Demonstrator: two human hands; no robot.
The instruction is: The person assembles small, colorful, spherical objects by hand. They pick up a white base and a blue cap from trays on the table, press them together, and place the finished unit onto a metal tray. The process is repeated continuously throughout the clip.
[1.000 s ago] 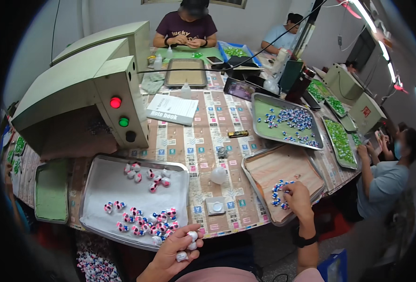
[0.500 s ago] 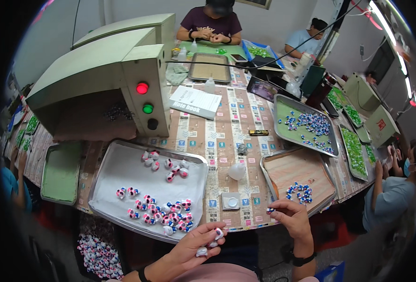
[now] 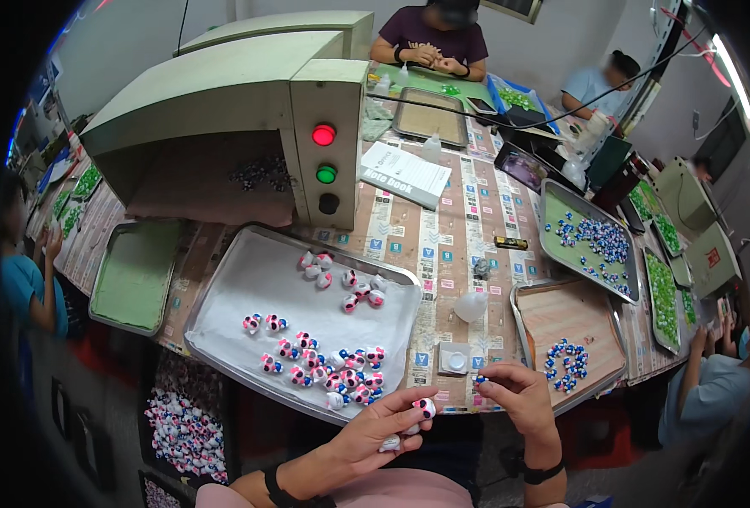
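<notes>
Head view shows two hands at the bottom middle of the frame, near the front edge of the worktop point(image 3: 443, 245). The left hand point(image 3: 383, 427) pinches a small pink and white toy piece point(image 3: 425, 408) at its fingertips and cups more of them underneath. The right hand point(image 3: 515, 394) pinches a tiny blue bead point(image 3: 479, 380). Just above the left hand sits a silver tray point(image 3: 248, 279) with more pink pieces. A brown tray point(image 3: 574, 313) with blue beads lies right of the right hand.
</notes>
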